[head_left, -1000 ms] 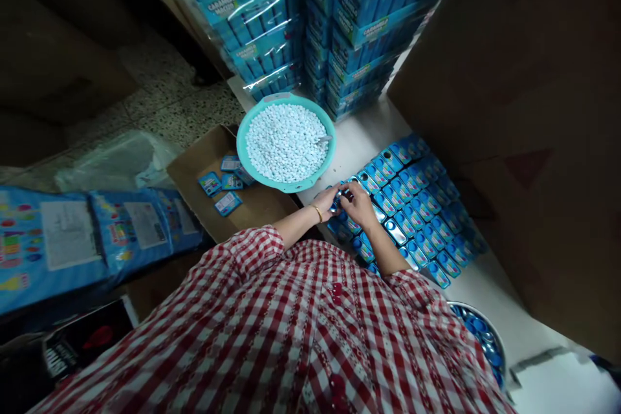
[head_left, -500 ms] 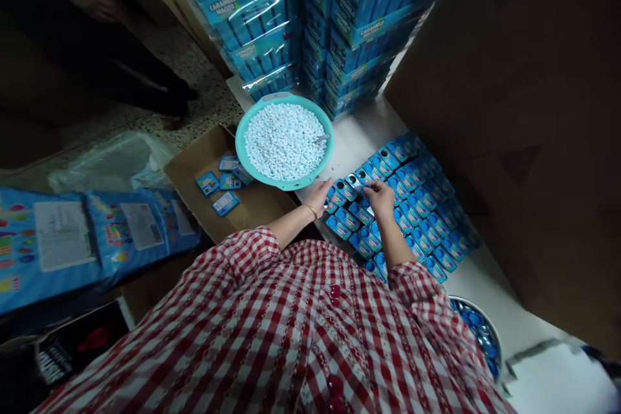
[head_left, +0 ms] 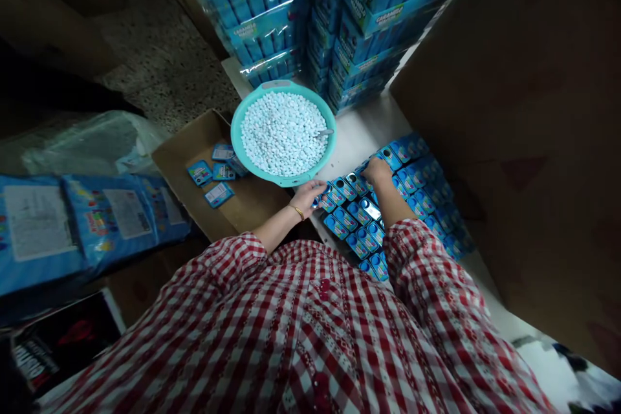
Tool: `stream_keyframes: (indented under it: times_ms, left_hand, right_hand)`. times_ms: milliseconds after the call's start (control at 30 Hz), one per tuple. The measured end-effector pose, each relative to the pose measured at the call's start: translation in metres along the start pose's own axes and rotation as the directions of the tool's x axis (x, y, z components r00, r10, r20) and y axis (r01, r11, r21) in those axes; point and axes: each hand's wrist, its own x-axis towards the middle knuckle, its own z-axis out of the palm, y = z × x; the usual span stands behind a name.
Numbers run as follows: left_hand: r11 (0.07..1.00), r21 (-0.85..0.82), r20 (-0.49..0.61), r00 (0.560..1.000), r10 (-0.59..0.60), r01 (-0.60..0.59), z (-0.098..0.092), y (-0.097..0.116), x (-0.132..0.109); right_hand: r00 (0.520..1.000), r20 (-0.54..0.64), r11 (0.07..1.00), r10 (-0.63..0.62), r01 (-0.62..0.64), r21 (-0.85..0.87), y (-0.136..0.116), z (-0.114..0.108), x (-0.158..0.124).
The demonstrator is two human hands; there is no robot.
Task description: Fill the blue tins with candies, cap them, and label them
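Note:
My left hand (head_left: 307, 198) is closed around a small blue tin (head_left: 317, 202) at the near left corner of a block of similar tins. Right of it, my right hand (head_left: 378, 171) bends down over the back row of blue tins (head_left: 358, 212), fingers pinched together; what they hold is hidden beneath them. Several tins in that back row show dark round openings. A turquoise bowl (head_left: 236, 150) full of small pale candies (head_left: 284, 132) stands just beyond my left hand. A spoon handle (head_left: 324, 133) sticks out of the candies.
A cardboard box (head_left: 242, 210) with several blue packs (head_left: 219, 195) lies left of the bowl. Shrink-wrapped stacks of blue cartons (head_left: 264, 32) rise behind it. A large brown cardboard surface (head_left: 485, 142) stands at the right. Blue printed bags (head_left: 111, 217) lie at the left.
My right hand has moved farther back along the row of tins. My left hand has drawn slightly left with a tin. The person at the upper left has mostly left the view.

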Motion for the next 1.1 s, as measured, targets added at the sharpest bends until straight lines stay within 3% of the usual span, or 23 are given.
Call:
stream_keyframes:
  times_ms: [133,200,267,367,433,467,533,633,700,800,967,1100]
  left_hand:
    - [0.998,0.040,-0.069,0.997,0.042,-0.039,0.002,0.000,0.006]
    - [0.995,0.082,-0.109,0.991,0.072,-0.063,0.004,0.000,0.008]
    - [0.990,0.126,-0.152,0.985,0.087,-0.068,0.007,0.000,0.011]
    - [0.990,0.134,-0.144,0.987,0.068,-0.049,0.011,-0.003,0.014]
    - [0.997,0.073,-0.062,0.998,-0.005,0.010,0.011,-0.004,0.013]
    - [0.998,0.030,-0.017,0.999,-0.046,0.046,0.010,-0.004,0.012]
    - [0.992,-0.057,0.037,0.993,-0.114,0.116,0.005,-0.003,0.008]
    - [0.975,-0.139,0.046,0.985,-0.167,0.172,-0.006,0.001,0.003]
    - [0.968,-0.161,0.071,0.981,-0.181,0.190,-0.011,0.003,-0.001]
    - [0.973,-0.163,0.121,0.982,-0.147,0.166,-0.015,0.004,-0.005]
    - [0.976,-0.178,0.194,0.977,-0.087,0.123,-0.013,0.005,-0.009]
    - [0.969,-0.194,0.226,0.969,-0.105,0.150,-0.012,0.006,-0.009]
  right_hand:
    - [1.000,0.020,0.999,-0.011,0.011,-0.040,0.001,-0.004,-0.002]
    - [0.993,-0.098,0.997,-0.064,0.068,0.043,-0.001,0.002,-0.022]
    - [0.961,-0.229,0.948,-0.153,0.208,0.240,-0.006,0.014,-0.051]
    - [0.905,-0.202,0.684,-0.375,0.417,0.599,-0.015,0.039,-0.089]
    - [0.892,-0.140,0.525,-0.431,0.374,0.765,-0.015,0.051,-0.097]
    - [0.910,-0.125,0.495,-0.396,0.326,0.805,-0.012,0.053,-0.096]
    - [0.964,-0.149,0.525,-0.221,0.246,0.815,-0.002,0.052,-0.085]
    - [0.969,-0.246,0.710,-0.024,0.190,0.678,0.013,0.040,-0.063]
    - [0.965,-0.254,0.844,-0.064,0.188,0.503,0.012,0.031,-0.051]
    - [0.981,-0.147,0.961,-0.129,0.160,0.227,-0.004,0.021,-0.041]
    - [1.000,0.000,0.999,-0.029,0.029,0.043,-0.025,0.011,-0.024]
    - [1.000,-0.015,1.000,-0.024,0.024,0.014,-0.024,0.011,-0.027]
